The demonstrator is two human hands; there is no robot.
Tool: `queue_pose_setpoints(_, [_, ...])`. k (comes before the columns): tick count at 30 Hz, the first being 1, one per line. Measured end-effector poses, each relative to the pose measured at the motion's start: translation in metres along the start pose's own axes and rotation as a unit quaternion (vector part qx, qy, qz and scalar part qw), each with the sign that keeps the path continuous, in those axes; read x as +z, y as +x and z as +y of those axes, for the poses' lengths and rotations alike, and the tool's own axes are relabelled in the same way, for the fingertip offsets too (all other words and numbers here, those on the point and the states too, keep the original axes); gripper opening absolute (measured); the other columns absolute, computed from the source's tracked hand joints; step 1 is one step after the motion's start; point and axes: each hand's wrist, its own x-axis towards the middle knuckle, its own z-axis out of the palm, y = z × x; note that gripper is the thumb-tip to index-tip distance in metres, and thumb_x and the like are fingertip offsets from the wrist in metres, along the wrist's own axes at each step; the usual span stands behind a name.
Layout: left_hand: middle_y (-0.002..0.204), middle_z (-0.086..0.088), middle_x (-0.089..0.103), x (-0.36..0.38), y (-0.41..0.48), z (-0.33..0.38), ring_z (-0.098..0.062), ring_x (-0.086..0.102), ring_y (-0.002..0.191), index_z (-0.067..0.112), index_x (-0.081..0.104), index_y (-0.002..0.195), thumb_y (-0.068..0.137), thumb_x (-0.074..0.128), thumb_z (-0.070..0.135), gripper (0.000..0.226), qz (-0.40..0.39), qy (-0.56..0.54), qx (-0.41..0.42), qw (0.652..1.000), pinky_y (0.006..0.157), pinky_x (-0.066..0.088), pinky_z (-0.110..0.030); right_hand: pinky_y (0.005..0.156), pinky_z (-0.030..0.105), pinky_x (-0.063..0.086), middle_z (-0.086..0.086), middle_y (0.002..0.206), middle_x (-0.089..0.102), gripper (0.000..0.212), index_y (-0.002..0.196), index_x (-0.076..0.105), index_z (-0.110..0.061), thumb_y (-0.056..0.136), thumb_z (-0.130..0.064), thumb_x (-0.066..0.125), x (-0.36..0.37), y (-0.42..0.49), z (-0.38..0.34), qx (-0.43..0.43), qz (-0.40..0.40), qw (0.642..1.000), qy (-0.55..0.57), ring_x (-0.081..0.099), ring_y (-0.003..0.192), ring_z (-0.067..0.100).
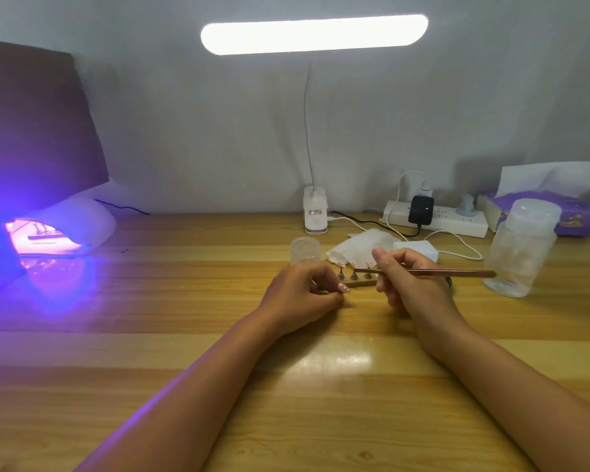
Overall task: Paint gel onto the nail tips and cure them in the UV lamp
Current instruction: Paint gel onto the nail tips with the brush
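Centrally, the left hand (304,294) has its fingers (324,274) curled and pinches a pink nail tip (344,287) just above the desk (184,301). The right hand (409,284) grips a thin brush (457,273), fingers clenched round the shaft. The handle points to three o'clock, and the working end lies over a row of nail tips (354,267) on small stands between the two hands. The UV lamp (82,219) glows violet at nine o'clock, well apart from the hands, with a dark shape inside. A clear jar (521,247) stands at three o'clock, and a desk lamp (315,212) at twelve.
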Motion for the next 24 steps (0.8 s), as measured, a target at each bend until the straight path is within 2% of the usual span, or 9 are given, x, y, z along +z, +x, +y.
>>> queue_pose_setpoints(3, [0.078, 0.017, 0.069, 0.0015, 0.0008, -0.0015, 0.009, 0.053, 0.062, 0.032, 0.072, 0.081, 0.079, 0.080, 0.029, 0.008, 0.014, 0.006, -0.002, 1.000, 0.061, 0.039, -0.018, 0.043, 0.016, 0.040, -0.004, 0.062, 0.066, 0.019, 0.088, 0.060, -0.016, 0.088, -0.033, 0.067, 0.0006, -0.0007, 0.0007, -0.003, -0.014, 0.999, -0.037, 0.051, 0.049, 0.001])
queue_pose_setpoints(8, [0.076, 0.019, 0.069, 0.0034, 0.0021, -0.0031, 0.009, 0.055, 0.064, 0.032, 0.073, 0.080, 0.079, 0.080, 0.033, 0.007, 0.027, 0.020, -0.001, 0.999, 0.058, 0.039, -0.014, 0.041, 0.015, 0.035, -0.002, 0.051, 0.058, 0.018, 0.079, 0.056, -0.013, 0.095, -0.022, 0.058, 0.0005, 0.0000, 0.0029, 0.011, -0.037, 0.997, -0.069, 0.046, 0.041, 0.001])
queue_pose_setpoints(11, [0.072, 0.020, 0.068, 0.0031, 0.0020, -0.0036, 0.009, 0.055, 0.062, 0.038, 0.071, 0.076, 0.078, 0.081, 0.030, 0.013, 0.029, 0.015, 0.005, 0.999, 0.056, 0.037, -0.009, 0.040, 0.016, 0.035, 0.001, 0.054, 0.063, 0.016, 0.085, 0.056, -0.010, 0.093, -0.023, 0.060, 0.0010, -0.0010, 0.0003, 0.016, -0.067, 0.996, -0.060, 0.045, 0.043, 0.005])
queue_pose_setpoints(15, [0.070, 0.021, 0.067, 0.0041, 0.0039, -0.0060, 0.009, 0.053, 0.058, 0.036, 0.072, 0.077, 0.077, 0.081, 0.028, 0.012, 0.030, 0.018, 0.004, 0.999, 0.056, 0.036, -0.012, 0.047, 0.018, 0.038, 0.003, 0.065, 0.071, 0.021, 0.087, 0.055, -0.011, 0.092, -0.031, 0.063, 0.0032, -0.0028, 0.0001, 0.006, -0.110, 0.989, -0.096, 0.049, 0.047, 0.002])
queue_pose_setpoints(17, [0.072, 0.020, 0.068, 0.0050, 0.0032, -0.0067, 0.008, 0.052, 0.058, 0.033, 0.074, 0.080, 0.077, 0.081, 0.028, 0.009, 0.032, 0.013, 0.001, 0.999, 0.057, 0.037, -0.015, 0.053, 0.021, 0.038, 0.001, 0.064, 0.070, 0.019, 0.086, 0.055, -0.012, 0.092, -0.029, 0.063, 0.0041, -0.0033, 0.0022, -0.001, -0.093, 0.986, -0.137, 0.051, 0.047, -0.003])
queue_pose_setpoints(19, [0.073, 0.021, 0.069, 0.0054, 0.0031, -0.0063, 0.008, 0.052, 0.059, 0.036, 0.074, 0.079, 0.077, 0.081, 0.029, 0.010, 0.031, 0.010, -0.001, 0.999, 0.058, 0.038, -0.017, 0.054, 0.025, 0.041, 0.000, 0.057, 0.066, 0.016, 0.083, 0.056, -0.011, 0.090, -0.024, 0.063, 0.0035, -0.0022, 0.0041, -0.003, -0.055, 0.987, -0.154, 0.053, 0.047, -0.002])
queue_pose_setpoints(22, [0.077, 0.022, 0.070, 0.0039, 0.0034, -0.0060, 0.008, 0.054, 0.063, 0.036, 0.075, 0.080, 0.078, 0.081, 0.033, 0.007, 0.027, 0.011, -0.004, 1.000, 0.059, 0.039, -0.016, 0.056, 0.030, 0.046, -0.003, 0.051, 0.059, 0.013, 0.078, 0.057, -0.013, 0.088, -0.020, 0.062, 0.0023, -0.0002, 0.0046, -0.002, -0.015, 0.990, -0.142, 0.053, 0.051, 0.008])
queue_pose_setpoints(24, [0.077, 0.021, 0.070, 0.0039, 0.0042, -0.0074, 0.008, 0.054, 0.063, 0.034, 0.076, 0.082, 0.078, 0.081, 0.034, 0.006, 0.026, 0.011, -0.003, 1.000, 0.059, 0.039, -0.016, 0.058, 0.030, 0.044, -0.003, 0.052, 0.060, 0.015, 0.077, 0.056, -0.015, 0.089, -0.021, 0.062, 0.0013, 0.0004, 0.0041, -0.001, -0.011, 0.993, -0.119, 0.051, 0.050, 0.006])
